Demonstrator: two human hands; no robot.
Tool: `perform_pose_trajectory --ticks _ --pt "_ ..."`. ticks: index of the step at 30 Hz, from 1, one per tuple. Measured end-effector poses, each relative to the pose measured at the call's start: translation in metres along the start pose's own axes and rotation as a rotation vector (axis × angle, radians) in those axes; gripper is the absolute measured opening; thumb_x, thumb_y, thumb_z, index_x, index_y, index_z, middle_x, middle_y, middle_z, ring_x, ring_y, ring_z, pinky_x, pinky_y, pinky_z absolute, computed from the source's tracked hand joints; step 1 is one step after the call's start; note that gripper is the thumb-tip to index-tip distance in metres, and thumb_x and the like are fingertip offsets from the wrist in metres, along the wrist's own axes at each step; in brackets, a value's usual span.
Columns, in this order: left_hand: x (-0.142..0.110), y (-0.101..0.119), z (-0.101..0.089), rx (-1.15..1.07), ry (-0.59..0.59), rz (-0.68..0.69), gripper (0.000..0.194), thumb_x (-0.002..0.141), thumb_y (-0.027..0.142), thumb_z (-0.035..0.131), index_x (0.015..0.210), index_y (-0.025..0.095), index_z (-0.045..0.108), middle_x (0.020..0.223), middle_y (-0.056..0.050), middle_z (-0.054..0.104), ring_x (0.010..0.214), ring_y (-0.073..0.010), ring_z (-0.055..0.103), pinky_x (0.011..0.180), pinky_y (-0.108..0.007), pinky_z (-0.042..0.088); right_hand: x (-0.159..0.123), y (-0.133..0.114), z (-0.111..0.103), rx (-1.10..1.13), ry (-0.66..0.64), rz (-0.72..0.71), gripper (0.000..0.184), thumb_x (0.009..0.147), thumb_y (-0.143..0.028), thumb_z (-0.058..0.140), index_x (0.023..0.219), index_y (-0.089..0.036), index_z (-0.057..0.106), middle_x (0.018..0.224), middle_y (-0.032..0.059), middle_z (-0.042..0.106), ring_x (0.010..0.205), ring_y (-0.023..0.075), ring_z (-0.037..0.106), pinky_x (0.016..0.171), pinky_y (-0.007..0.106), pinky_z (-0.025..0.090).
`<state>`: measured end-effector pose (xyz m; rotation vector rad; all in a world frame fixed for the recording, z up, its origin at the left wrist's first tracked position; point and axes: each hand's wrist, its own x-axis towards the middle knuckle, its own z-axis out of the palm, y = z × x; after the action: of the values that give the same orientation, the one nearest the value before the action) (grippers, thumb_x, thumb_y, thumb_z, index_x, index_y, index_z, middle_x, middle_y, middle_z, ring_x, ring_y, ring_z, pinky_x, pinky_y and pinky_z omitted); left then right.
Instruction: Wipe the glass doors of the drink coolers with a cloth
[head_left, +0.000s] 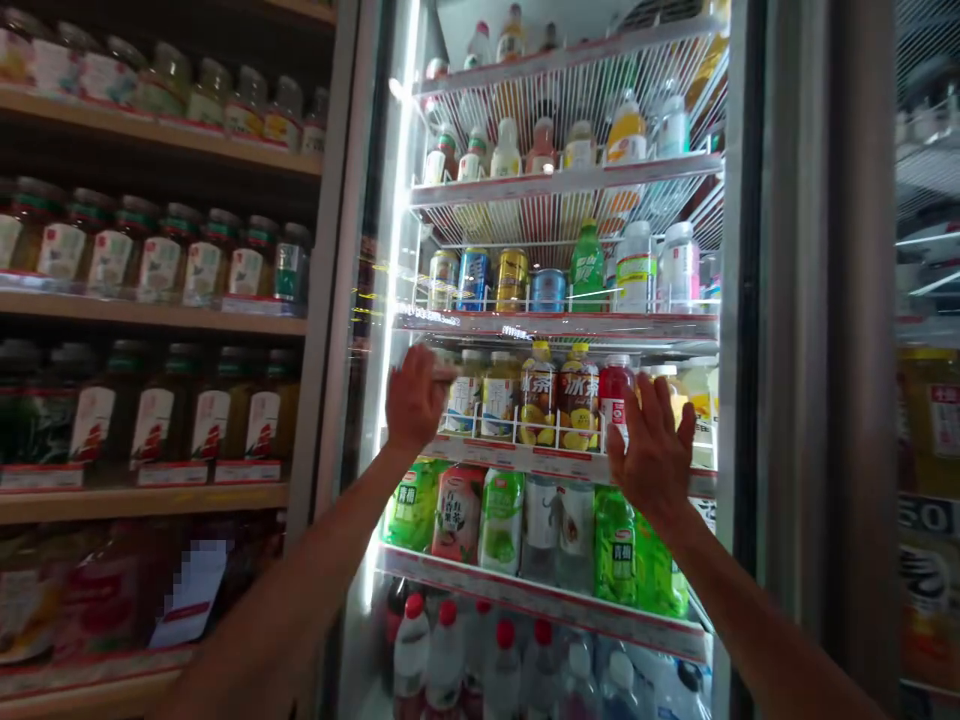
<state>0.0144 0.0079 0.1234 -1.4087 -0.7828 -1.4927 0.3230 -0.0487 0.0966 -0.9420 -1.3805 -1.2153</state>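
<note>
Both arms reach forward toward a lit drinks fridge [555, 465]. My left hand [416, 400] is raised at the left end of the middle shelf, its thumb sticking out to the right and nothing visible in it. Just right of it stand pale-labelled bottles [498, 395]. My right hand [654, 450] is up with fingers spread, in front of the right part of that shelf, and holds nothing. It partly covers a red bottle [615, 385]. Between the hands are two dark tea bottles with yellow caps [538, 400]. Whether either hand touches anything, I cannot tell.
Below are green bottles [501, 520] and red-capped bottles [411, 640]. Cans [512, 280] and more bottles fill higher shelves. A shelf unit of jars [157, 255] stands left. The fridge's metal frame [795, 330] runs up the right side.
</note>
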Motion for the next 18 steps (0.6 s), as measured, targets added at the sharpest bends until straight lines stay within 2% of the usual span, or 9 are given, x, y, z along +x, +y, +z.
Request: perform_pose_trajectory --ticks 2,4,6,8,10,12,15,16,18 --pt "0.007 -0.020 0.001 0.049 0.172 -0.202 0.047 0.090 0.023 0.027 0.130 -0.001 0.033 0.139 -0.026 0.031 0.134 -0.0303 0.023 0.107 -0.052 0.021 0.002 0.000 0.001 0.001 -0.008 -0.026 0.056 0.085 -0.028 0.043 0.138 -0.018 0.029 0.142 0.0119 0.037 0.134 0.0235 0.028 0.109 0.048 0.014" --pt "0.008 -0.017 0.004 0.048 0.170 -0.195 0.048 0.090 0.024 0.028 0.131 -0.002 0.031 0.140 -0.027 0.028 0.134 -0.0313 0.021 0.106 -0.052 0.023 -0.001 0.000 0.001 0.001 -0.006 -0.051 0.054 0.085 -0.028 0.044 0.137 -0.017 0.032 0.140 0.0122 0.039 0.133 0.0232 0.030 0.109 0.048 0.015" --pt "0.004 0.002 0.005 0.013 0.053 -0.042 0.048 0.088 0.029 0.038 0.131 0.009 0.036 0.140 -0.017 0.035 0.133 -0.0261 0.026 0.107 -0.044 0.028 -0.004 -0.001 0.001 0.005 -0.008 -0.052 0.052 0.085 -0.028 0.043 0.135 -0.017 0.034 0.140 0.0120 0.040 0.133 0.0228 0.030 0.109 0.047 0.015" --pt "0.002 0.019 0.003 -0.046 -0.141 0.230 0.047 0.086 0.033 0.045 0.130 0.018 0.039 0.139 -0.010 0.039 0.133 -0.0211 0.028 0.108 -0.038 0.029 -0.005 -0.001 0.000 0.019 -0.023 -0.044 0.050 0.085 -0.028 0.043 0.134 -0.018 0.036 0.139 0.0116 0.041 0.133 0.0226 0.030 0.109 0.047 0.015" --pt "0.006 0.019 -0.001 -0.081 -0.280 0.410 0.044 0.086 0.034 0.045 0.128 0.021 0.042 0.138 -0.006 0.041 0.132 -0.0183 0.030 0.109 -0.036 0.027 -0.003 0.000 -0.002 0.028 -0.030 -0.046 0.049 0.085 -0.028 0.043 0.133 -0.018 0.037 0.139 0.0116 0.041 0.133 0.0226 0.030 0.110 0.047 0.015" --pt "0.019 0.004 -0.002 -0.037 -0.199 0.259 0.041 0.088 0.033 0.039 0.126 0.019 0.043 0.136 -0.009 0.043 0.131 -0.0196 0.032 0.108 -0.039 0.028 0.003 0.003 -0.003 0.025 -0.024 -0.070 0.050 0.085 -0.028 0.043 0.133 -0.018 0.037 0.138 0.0114 0.042 0.133 0.0225 0.031 0.110 0.046 0.015" --pt "0.042 -0.012 0.008 0.058 0.078 -0.149 0.048 0.091 0.026 0.021 0.129 -0.001 0.033 0.137 -0.028 0.032 0.133 -0.0317 0.024 0.101 -0.058 0.027 0.017 0.009 -0.002 -0.006 0.033 -0.077 0.051 0.086 -0.028 0.043 0.135 -0.018 0.035 0.139 0.0112 0.042 0.132 0.0234 0.031 0.109 0.047 0.017" --pt "0.047 -0.009 0.013 0.066 0.115 -0.193 0.050 0.091 0.025 0.018 0.129 -0.006 0.029 0.137 -0.033 0.028 0.134 -0.0345 0.020 0.099 -0.062 0.026 0.022 0.011 0.000 -0.017 0.049 -0.069 0.052 0.086 -0.028 0.043 0.136 -0.019 0.034 0.139 0.0113 0.041 0.132 0.0239 0.031 0.108 0.047 0.018" --pt "0.052 0.013 0.023 0.047 0.083 -0.128 0.050 0.091 0.028 0.023 0.131 -0.001 0.030 0.138 -0.027 0.031 0.134 -0.0311 0.021 0.102 -0.057 0.028 0.030 0.013 0.003 -0.034 0.060 -0.057 0.053 0.086 -0.028 0.043 0.137 -0.019 0.031 0.140 0.0118 0.039 0.132 0.0252 0.031 0.107 0.049 0.019"
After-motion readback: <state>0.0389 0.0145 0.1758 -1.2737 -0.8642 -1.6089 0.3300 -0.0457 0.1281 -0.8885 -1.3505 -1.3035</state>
